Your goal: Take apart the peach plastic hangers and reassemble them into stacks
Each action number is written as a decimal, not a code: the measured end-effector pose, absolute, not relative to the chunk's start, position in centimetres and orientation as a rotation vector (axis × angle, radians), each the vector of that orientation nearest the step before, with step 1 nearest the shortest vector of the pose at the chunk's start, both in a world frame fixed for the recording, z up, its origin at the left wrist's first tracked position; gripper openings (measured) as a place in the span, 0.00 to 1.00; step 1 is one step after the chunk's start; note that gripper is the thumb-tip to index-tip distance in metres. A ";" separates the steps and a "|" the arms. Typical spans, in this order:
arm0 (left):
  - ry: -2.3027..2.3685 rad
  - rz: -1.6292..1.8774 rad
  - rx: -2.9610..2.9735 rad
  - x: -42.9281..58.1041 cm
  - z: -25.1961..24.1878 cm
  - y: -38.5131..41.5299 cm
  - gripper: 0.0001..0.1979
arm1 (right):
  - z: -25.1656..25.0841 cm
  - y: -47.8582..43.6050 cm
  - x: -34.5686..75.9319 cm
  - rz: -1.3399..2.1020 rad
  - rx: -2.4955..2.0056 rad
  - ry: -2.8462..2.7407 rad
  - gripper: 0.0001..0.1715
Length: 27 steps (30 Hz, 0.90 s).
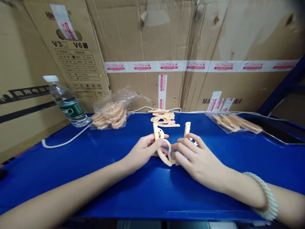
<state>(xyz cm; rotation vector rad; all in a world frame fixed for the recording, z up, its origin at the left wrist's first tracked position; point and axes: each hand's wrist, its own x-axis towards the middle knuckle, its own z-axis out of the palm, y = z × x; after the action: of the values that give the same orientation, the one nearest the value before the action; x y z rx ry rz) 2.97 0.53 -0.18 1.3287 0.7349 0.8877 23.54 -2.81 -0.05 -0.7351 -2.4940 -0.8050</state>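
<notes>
My left hand [149, 146] is closed, thumb and fingers pinching a cream-coloured plastic piece [164, 158] with curved arms and a small round hole, like one side of a folding hanger. My right hand [193, 156] is closed on a similar cream-coloured part [187, 128], whose straight end sticks up above the fingers. Low between the hands the two parts meet or nearly touch; fingers hide whether they are joined. Just behind the hands, a stack of similar cream pieces [164, 119] lies on the blue table [143, 194].
At the left, a clear bag [111, 113] holds more curved cream pieces, near a water bottle [70, 106]. On the right lie another bag [234, 122] of long pieces and a dark flat device [281, 132]. A white cable [69, 143] runs along the back, before cardboard boxes [143, 38].
</notes>
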 end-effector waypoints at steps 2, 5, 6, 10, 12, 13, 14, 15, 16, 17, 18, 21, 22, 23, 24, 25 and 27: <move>0.728 0.888 1.316 3.0 -0.2 0.5 0.25 | -0.1 -2.8 23.6 -0.755 -0.779 -2.491 0.13; 0.736 0.884 1.307 3.1 -0.2 0.5 0.25 | -0.1 -2.7 23.6 -0.717 -0.821 -2.491 0.16; 0.740 0.883 1.308 3.1 -0.2 0.6 0.25 | -0.2 -2.7 23.6 -0.718 -0.830 -2.493 0.17; 0.743 0.869 1.312 3.1 0.0 0.6 0.25 | -0.2 -2.7 23.6 -0.741 -0.848 -2.504 0.19; 0.738 0.867 1.305 3.2 0.0 0.5 0.24 | -0.2 -2.6 23.7 -0.741 -0.852 -2.509 0.18; 0.734 0.867 1.301 3.2 0.0 0.5 0.23 | -0.2 -2.6 23.7 -0.734 -0.854 -2.513 0.18; 0.728 0.865 1.299 3.2 0.0 0.5 0.23 | -0.3 -2.6 23.7 -0.725 -0.857 -2.518 0.17; 0.722 0.863 1.297 3.2 0.0 0.5 0.22 | -0.3 -2.6 23.6 -0.719 -0.856 -2.520 0.17; 0.717 0.862 1.293 3.1 0.0 0.5 0.22 | -0.3 -2.7 23.6 -0.722 -0.848 -2.519 0.17; 0.716 0.860 1.282 3.1 0.0 0.5 0.21 | -0.3 -2.8 23.5 -0.738 -0.830 -2.514 0.17; 0.721 0.859 1.261 3.1 -0.1 0.6 0.20 | -0.3 -2.9 23.5 -0.763 -0.809 -2.505 0.18; 0.760 0.879 1.151 2.9 -0.2 0.8 0.17 | 0.2 -3.0 23.6 -0.778 -0.736 -2.477 0.20; 0.772 0.889 1.117 2.9 -0.2 0.9 0.16 | 0.5 -2.7 23.9 -0.716 -0.724 -2.471 0.19; 0.782 0.896 1.094 2.9 -0.2 1.0 0.15 | 0.9 -2.4 24.4 -0.622 -0.726 -2.452 0.17; 0.789 0.899 1.081 2.9 -0.1 1.1 0.15 | 1.4 -1.9 25.1 -0.507 -0.740 -2.430 0.13; 0.793 0.897 1.074 2.9 -0.1 1.2 0.15 | 2.0 -1.2 26.0 -0.391 -0.764 -2.398 0.09; 0.803 0.888 1.064 2.9 0.1 1.2 0.16 | 3.3 0.2 28.0 -0.231 -0.840 -2.358 0.04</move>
<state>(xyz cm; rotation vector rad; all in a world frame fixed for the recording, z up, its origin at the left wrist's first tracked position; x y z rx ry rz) 2.89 1.21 0.12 1.0644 0.8026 0.8884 28.02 0.24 3.27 -0.8397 -2.3581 -0.2311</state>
